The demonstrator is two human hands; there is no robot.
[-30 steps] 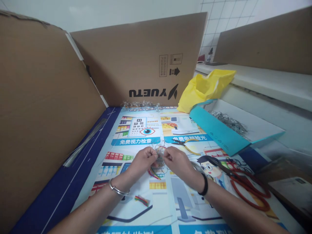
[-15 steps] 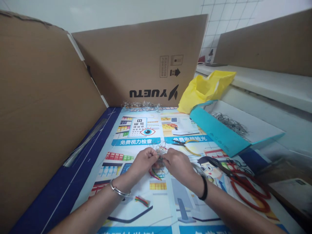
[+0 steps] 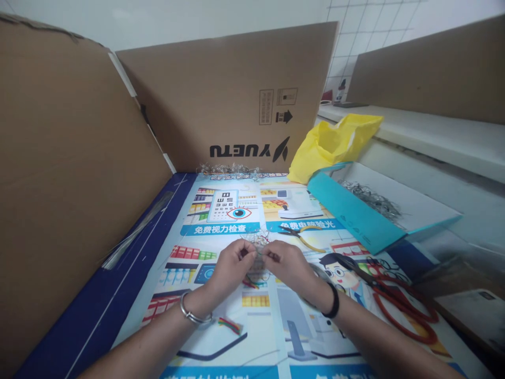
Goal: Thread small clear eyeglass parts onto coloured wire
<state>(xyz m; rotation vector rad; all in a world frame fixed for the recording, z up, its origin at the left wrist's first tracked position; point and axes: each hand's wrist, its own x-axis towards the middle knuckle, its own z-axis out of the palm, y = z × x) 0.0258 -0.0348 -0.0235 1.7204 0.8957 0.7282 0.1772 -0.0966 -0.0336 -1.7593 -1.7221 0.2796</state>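
My left hand [image 3: 232,266] and my right hand [image 3: 286,265] meet over the middle of a printed poster [image 3: 221,221]. Both pinch a small tangle of thin wires [image 3: 258,246] held between the fingertips. A silver bangle sits on my left wrist and a black band on my right. Short coloured wire pieces [image 3: 231,324] lie on the poster near my left forearm. More coloured strands [image 3: 251,284] show just under the hands.
Cardboard panels [image 3: 71,173] stand at the left and back. Small pliers [image 3: 302,234] lie beyond my right hand. Red-handled scissors [image 3: 398,305] rest at the right. A teal box lid [image 3: 355,216] holds metal bits [image 3: 371,197], and a yellow bag [image 3: 335,139] sits behind it.
Both hands have shifted slightly toward me while still working the wire tangle. The fingers have changed their grip a little; nothing else has moved.
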